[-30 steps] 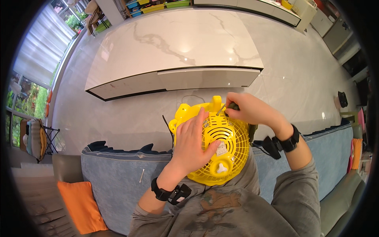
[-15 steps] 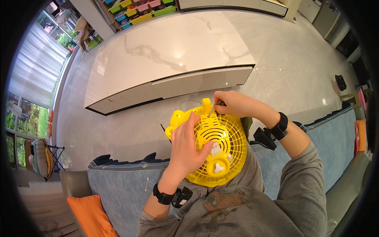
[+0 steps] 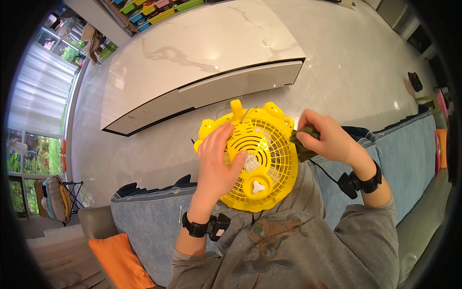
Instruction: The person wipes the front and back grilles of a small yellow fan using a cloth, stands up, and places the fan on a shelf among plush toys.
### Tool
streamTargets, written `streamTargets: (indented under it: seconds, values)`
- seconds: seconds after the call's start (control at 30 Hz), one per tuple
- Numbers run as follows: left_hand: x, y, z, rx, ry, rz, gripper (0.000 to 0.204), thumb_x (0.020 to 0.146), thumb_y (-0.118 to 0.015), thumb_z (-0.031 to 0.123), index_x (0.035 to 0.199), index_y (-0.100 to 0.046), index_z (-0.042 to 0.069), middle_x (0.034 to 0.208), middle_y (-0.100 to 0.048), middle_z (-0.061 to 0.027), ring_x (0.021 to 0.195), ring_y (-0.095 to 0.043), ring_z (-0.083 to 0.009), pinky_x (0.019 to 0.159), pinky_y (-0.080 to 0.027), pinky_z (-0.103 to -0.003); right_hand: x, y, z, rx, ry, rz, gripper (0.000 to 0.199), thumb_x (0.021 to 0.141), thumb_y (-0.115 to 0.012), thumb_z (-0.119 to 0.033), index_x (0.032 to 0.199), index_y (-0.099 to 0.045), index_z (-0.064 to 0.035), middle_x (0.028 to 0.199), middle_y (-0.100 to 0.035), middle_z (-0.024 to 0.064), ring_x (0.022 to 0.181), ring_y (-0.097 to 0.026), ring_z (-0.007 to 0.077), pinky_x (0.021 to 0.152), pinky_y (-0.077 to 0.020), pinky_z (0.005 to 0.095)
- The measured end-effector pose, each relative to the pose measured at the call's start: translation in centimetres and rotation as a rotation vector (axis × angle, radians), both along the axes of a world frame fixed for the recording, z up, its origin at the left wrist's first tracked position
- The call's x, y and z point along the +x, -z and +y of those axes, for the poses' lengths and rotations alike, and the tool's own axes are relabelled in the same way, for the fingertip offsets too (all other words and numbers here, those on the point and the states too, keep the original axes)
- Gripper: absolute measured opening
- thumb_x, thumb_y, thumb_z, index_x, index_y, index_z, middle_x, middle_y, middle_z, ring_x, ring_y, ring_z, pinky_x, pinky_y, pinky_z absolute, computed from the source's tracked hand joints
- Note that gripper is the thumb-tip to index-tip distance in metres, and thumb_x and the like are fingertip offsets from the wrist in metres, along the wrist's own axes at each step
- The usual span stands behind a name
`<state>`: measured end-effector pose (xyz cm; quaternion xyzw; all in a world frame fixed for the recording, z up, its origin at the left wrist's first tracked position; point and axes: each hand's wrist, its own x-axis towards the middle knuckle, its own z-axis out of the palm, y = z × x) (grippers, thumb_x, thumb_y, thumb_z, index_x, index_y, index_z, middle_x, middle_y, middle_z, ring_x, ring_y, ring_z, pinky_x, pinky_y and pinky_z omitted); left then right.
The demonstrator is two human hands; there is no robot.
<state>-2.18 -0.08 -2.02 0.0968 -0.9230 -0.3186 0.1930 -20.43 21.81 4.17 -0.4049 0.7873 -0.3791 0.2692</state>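
A yellow round plastic fan [image 3: 284, 180] lies on my lap with its slotted grille facing up. It has rounded knobs along its far rim, an upright yellow tab [image 3: 236, 110] and a white knob [image 3: 258, 186] near its close edge. My left hand [image 3: 214, 159] lies on the left part of the grille, fingers stretched out and thumb apart. At the right rim, my right hand [image 3: 323, 137] is closed on a dark green cloth [image 3: 304, 147] that hangs beside the fan. A thin grey strip [image 3: 245, 115] shows beside the tab; I cannot tell what it is.
A low white marble-topped table [image 3: 207, 41] stands ahead. Blue padded covers [image 3: 144, 216] lie on the sofa on both sides of me. An orange cushion [image 3: 120, 260] is at the lower left, with a cotton swab [image 3: 180, 214] near my left forearm. Coloured bins [image 3: 161, 15] stand at the back.
My right hand has moved from the fan's far tab to its right rim, with the cloth in its fingers. My left hand stays on the grille. The view has shifted slightly.
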Motion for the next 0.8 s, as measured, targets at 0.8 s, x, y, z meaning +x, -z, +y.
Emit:
streamTargets:
  seconds: [0.8]
  values:
    - [-0.1, 0.3, 0.2, 0.032, -0.042, 0.119, 0.045, 0.085, -0.069, 0.023, 0.123, -0.058, 0.003, 0.123, -0.061, -0.0168, 0.116, -0.056, -0.0356, 0.101, -0.043, -0.044, 10.7, 11.1, 4.5, -0.302, -0.419, 0.458, 0.025, 0.084, -0.071, -0.021, 0.089, -0.051, -0.008, 0.073, -0.06, 0.0087, 0.06, -0.061, 0.0305, 0.052, -0.0488, 0.0397]
